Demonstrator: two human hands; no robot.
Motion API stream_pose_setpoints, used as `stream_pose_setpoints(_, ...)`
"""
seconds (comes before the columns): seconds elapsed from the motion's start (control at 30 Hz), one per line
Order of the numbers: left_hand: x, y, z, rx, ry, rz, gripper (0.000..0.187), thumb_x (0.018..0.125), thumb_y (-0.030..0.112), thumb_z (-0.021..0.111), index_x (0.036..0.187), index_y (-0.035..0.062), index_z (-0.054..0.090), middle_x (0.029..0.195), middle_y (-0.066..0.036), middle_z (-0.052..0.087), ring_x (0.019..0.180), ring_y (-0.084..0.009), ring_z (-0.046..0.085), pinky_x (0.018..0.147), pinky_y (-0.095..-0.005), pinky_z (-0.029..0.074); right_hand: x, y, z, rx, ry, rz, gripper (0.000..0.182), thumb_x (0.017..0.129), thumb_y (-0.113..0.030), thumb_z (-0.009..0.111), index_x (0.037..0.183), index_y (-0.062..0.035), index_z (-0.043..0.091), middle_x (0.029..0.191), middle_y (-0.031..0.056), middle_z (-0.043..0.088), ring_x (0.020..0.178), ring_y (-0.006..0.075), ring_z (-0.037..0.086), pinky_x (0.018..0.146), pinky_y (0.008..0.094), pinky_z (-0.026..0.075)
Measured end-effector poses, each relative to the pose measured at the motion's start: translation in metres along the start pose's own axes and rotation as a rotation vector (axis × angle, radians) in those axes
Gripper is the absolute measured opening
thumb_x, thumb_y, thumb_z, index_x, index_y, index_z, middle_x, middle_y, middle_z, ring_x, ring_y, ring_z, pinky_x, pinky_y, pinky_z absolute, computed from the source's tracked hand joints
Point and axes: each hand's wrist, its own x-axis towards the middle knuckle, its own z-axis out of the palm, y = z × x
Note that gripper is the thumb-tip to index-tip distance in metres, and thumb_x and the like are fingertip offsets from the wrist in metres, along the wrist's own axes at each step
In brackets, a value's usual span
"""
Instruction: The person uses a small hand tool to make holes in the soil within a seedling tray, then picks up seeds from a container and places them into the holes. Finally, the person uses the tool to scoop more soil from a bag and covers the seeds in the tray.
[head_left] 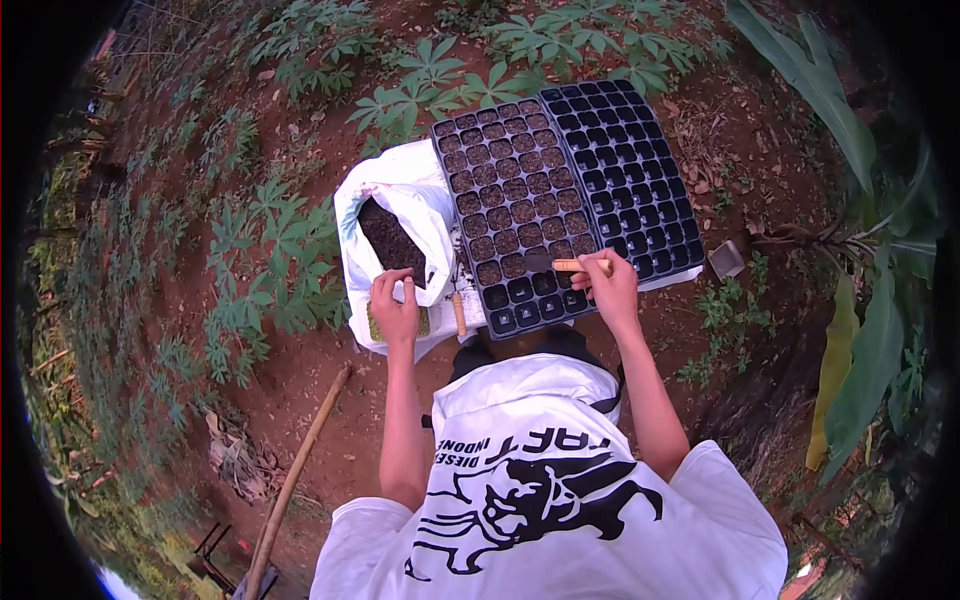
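My right hand [613, 287] pinches the wooden handle of a small trowel [568, 265]. Its dark blade lies over the lower rows of a black seedling tray [494, 283]. Dark soil fills most of that tray's cells, while the rows nearest me show bare black cells. At the left, my left hand [396, 305] has its fingers curled at the near rim of an open white sack [432, 225]. Dark soil [391, 238] shows inside the sack. Between sack and tray stands another wooden handle [459, 313]; its far end is hard to make out.
A second black seedling tray [627, 180], its cells without soil, adjoins the first on the right. Leafy plants [430, 70] grow close behind. A long wooden pole [300, 470] slants at lower left. Large banana-like leaves [860, 350] hang at the right.
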Motion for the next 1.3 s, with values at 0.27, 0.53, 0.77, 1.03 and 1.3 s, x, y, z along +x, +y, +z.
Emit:
stream_pose_setpoints(0.27,0.038,-0.065,-0.009,0.063,-0.052,-0.304,0.060,0.085,0.021,0.072,0.141,0.0093,0.052,0.143,-0.022,0.042,0.133,-0.0398,0.043,0.113,-0.0459,0.035,-0.002,-0.039,0.106,0.015,-0.477,0.158,0.016,0.099,-0.017,0.061,0.106,-0.0032,0.058,0.088,0.0102,0.073,0.072,0.0130,0.071,0.058,0.0245,0.052)
stream_pose_setpoints(0.53,0.039,-0.085,-0.004,-0.080,-0.350,-0.400,0.085,0.084,0.018,0.067,0.157,0.0084,0.024,0.150,-0.038,0.035,0.140,-0.0487,0.038,0.116,-0.0468,0.033,0.016,-0.030,0.226,-0.623,-0.402,-0.299,0.026,0.091,-0.018,0.063,0.099,0.0064,0.055,0.083,0.0295,0.069,0.082,0.0459,0.069,0.076,0.0520,0.055)
stream_pose_setpoints(0.77,0.054,-0.081,-0.031,-0.102,-0.534,-0.563,0.083,0.085,0.020,0.061,0.159,0.0169,0.025,0.143,-0.038,0.045,0.132,-0.0483,0.047,0.113,-0.0468,0.038,0.035,-0.018,0.299,-0.794,-0.352,-0.270,0.027,0.092,-0.019,0.059,0.105,0.0051,0.054,0.084,0.0306,0.068,0.084,0.0485,0.068,0.079,0.0559,0.053)
stream_pose_setpoints(1.03,0.060,-0.087,-0.038,-0.109,-0.587,-0.629,0.083,0.085,0.026,0.064,0.159,0.0212,0.026,0.130,-0.034,0.059,0.122,-0.0457,0.059,0.107,-0.0443,0.044,0.046,-0.014,0.291,-0.744,-0.312,-0.290,0.032,0.090,-0.030,0.069,0.098,-0.0001,0.062,0.078,0.0265,0.069,0.079,0.0417,0.070,0.072,0.0495,0.053)
stream_pose_setpoints(1.3,0.058,-0.093,-0.032,-0.052,-0.559,-0.570,0.085,0.085,0.028,0.064,0.160,0.0224,0.024,0.124,-0.034,0.062,0.118,-0.0446,0.062,0.104,-0.0438,0.046,0.034,-0.013,0.262,-0.600,-0.309,-0.316,0.035,0.091,-0.033,0.069,0.100,-0.0010,0.061,0.068,0.0225,0.067,0.069,0.0404,0.069,0.067,0.0483,0.053)
